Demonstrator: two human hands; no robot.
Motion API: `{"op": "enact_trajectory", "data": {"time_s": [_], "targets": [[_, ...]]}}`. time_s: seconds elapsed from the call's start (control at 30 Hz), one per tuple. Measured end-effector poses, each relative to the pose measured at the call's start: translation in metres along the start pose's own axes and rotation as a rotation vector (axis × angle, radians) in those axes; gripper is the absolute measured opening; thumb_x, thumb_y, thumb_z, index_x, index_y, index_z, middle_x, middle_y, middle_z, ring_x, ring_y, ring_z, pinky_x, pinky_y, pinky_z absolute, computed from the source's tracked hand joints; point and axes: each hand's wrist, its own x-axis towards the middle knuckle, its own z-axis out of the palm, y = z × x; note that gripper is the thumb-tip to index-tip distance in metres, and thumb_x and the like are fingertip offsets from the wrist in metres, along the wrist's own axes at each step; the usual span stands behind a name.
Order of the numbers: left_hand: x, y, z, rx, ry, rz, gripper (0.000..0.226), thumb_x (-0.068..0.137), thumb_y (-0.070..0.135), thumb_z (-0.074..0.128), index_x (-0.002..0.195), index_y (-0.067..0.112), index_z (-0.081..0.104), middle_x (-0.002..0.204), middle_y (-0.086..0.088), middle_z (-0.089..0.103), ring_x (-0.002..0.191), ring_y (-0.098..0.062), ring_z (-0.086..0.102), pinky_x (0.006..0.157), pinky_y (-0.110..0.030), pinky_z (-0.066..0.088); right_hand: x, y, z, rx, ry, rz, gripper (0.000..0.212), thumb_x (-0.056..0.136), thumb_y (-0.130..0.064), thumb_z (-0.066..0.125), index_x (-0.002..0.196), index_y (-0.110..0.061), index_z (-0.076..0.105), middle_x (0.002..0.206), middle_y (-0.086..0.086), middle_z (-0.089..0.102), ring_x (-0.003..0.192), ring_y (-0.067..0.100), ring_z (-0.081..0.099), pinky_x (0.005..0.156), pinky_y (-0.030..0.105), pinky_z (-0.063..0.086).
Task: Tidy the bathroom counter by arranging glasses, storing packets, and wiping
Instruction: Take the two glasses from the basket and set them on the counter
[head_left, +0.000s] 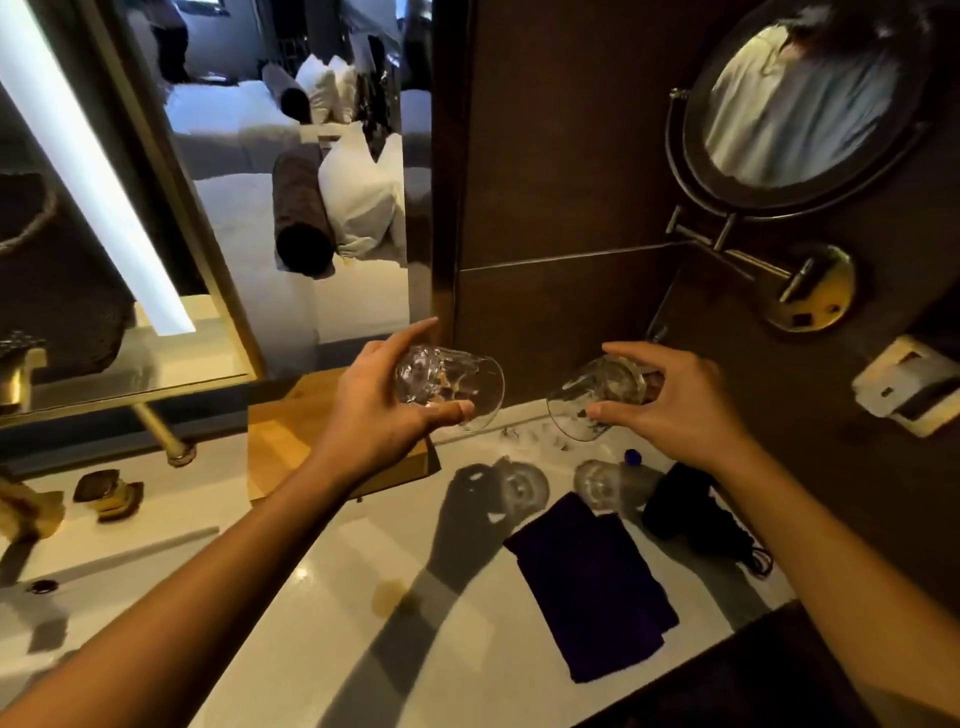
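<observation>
Left glass (457, 387): clear tumbler, held in the air above the back of the counter, tipped on its side with the mouth toward the right and the base toward the palm.
Left hand (379, 400): closed around that glass, thumb under the lower wall, fingers over the top.
Right glass (597, 397): second clear tumbler, also lifted and tilted, mouth down and to the left, base in the fingers.
Right hand (670, 400): gripping the base end of it from above, thumb on the near side.
Gap between glasses: rims near each other, not touching.
Counter (322, 613): white, glossy; both glasses cast shadows on it, so neither rests on it.
Wooden tray (291, 436): against the back wall, just under and behind the left hand; likely place for the glasses.
Purple cloth (592, 582): flat on the counter below the right glass, probably for the wiping.
Dark pouch (691, 509): right of the cloth, beside a small bottle with a blue cap (632, 457).
Packets: none identifiable.
Step in hand (judgement): arranging the glasses.
Method note: turn each glass fully to one orientation before lowering; set one down at a time, keep the rims apart, land flat on the tray, release only once stable.
Risk: smooth glass, shallow fingertip grip on the right.
</observation>
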Motion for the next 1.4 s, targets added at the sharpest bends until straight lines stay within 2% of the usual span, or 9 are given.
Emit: {"op": "enact_trajectory", "data": {"time_s": [0.07,0.13,0.2,0.4,0.53,0.77,0.97,1.07,1.4], "targets": [[0.017,-0.001,0.013,-0.027,-0.017,-0.009,0.091,0.062,0.031,0.091,0.137,0.038,0.041,0.122,0.014,0.053,0.113,-0.013,0.06,0.092,-0.033,0.058,0.011,0.014,0.002,-0.05,0.012,0.023,0.074,0.063,-0.036,0.092,0.13,-0.031,0.063,0.127,-0.006,0.066,0.116,0.009,0.058,0.102,0.031,0.048],[0.028,-0.003,0.028,-0.06,-0.05,-0.007,0.081,0.063,0.026,0.091,0.127,0.033,0.043,0.111,0.021,0.054,0.101,-0.006,0.063,0.078,-0.018,0.058,0.02,0.027,0.005,-0.095,0.008,0.059,0.074,0.062,-0.036,0.093,0.129,-0.033,0.061,0.126,-0.005,0.066,0.117,0.014,0.058,0.1,0.034,0.049],[0.039,-0.01,0.044,-0.069,-0.075,-0.002,0.07,0.065,0.023,0.09,0.118,0.032,0.047,0.104,0.021,0.057,0.094,-0.003,0.064,0.065,-0.01,0.055,0.033,0.046,0.008,-0.113,-0.014,0.1,0.071,0.061,-0.034,0.093,0.124,-0.032,0.06,0.123,-0.002,0.066,0.115,0.019,0.06,0.098,0.038,0.052],[0.068,-0.043,0.107,0.101,-0.079,0.014,0.061,0.066,0.035,0.089,0.115,0.029,0.054,0.115,0.004,0.066,0.104,-0.012,0.065,0.086,-0.035,0.06,0.071,0.103,0.027,-0.135,-0.103,0.11,0.065,0.063,-0.027,0.093,0.119,-0.023,0.063,0.113,-0.002,0.066,0.102,0.017,0.063,0.088,0.03,0.053],[0.08,-0.062,0.149,0.234,-0.056,-0.011,0.055,0.069,0.036,0.087,0.113,0.027,0.056,0.117,0.004,0.064,0.105,-0.014,0.061,0.088,-0.032,0.055,0.091,0.137,0.046,-0.129,-0.182,0.041,0.056,0.063,-0.021,0.093,0.114,-0.017,0.069,0.106,-0.001,0.07,0.093,0.014,0.064,0.086,0.03,0.054],[0.096,-0.1,0.209,0.38,-0.113,-0.058,0.05,0.075,0.036,0.081,0.117,0.026,0.057,0.121,0.002,0.062,0.108,-0.018,0.059,0.092,-0.036,0.053,0.126,0.19,0.094,-0.159,-0.335,0.057,0.055,0.068,-0.024,0.089,0.118,-0.022,0.068,0.117,0.002,0.07,0.104,0.02,0.065,0.086,0.026,0.051],[0.094,-0.13,0.246,0.445,-0.139,-0.124,0.053,0.08,0.032,0.078,0.127,0.022,0.056,0.132,-0.001,0.06,0.114,-0.023,0.058,0.095,-0.031,0.048,0.137,0.21,0.128,-0.188,-0.379,0.114,0.062,0.076,-0.017,0.084,0.132,-0.02,0.059,0.131,0.006,0.063,0.117,0.025,0.06,0.096,0.032,0.05],[0.098,-0.142,0.26,0.475,-0.15,-0.158,0.054,0.081,0.03,0.076,0.13,0.019,0.055,0.136,-0.005,0.058,0.116,-0.026,0.057,0.098,-0.036,0.049,0.144,0.222,0.141,-0.199,-0.377,0.131,0.064,0.077,-0.017,0.084,0.135,-0.02,0.058,0.135,0.006,0.061,0.12,0.026,0.059,0.099,0.035,0.051],[0.109,-0.156,0.282,0.522,-0.158,-0.25,0.06,0.082,0.032,0.075,0.136,0.022,0.05,0.145,-0.004,0.05,0.125,-0.027,0.051,0.104,-0.037,0.047,0.153,0.233,0.159,-0.21,-0.379,0.119,0.066,0.075,-0.026,0.085,0.135,-0.02,0.057,0.134,0.006,0.062,0.117,0.027,0.061,0.099,0.039,0.054]]}}
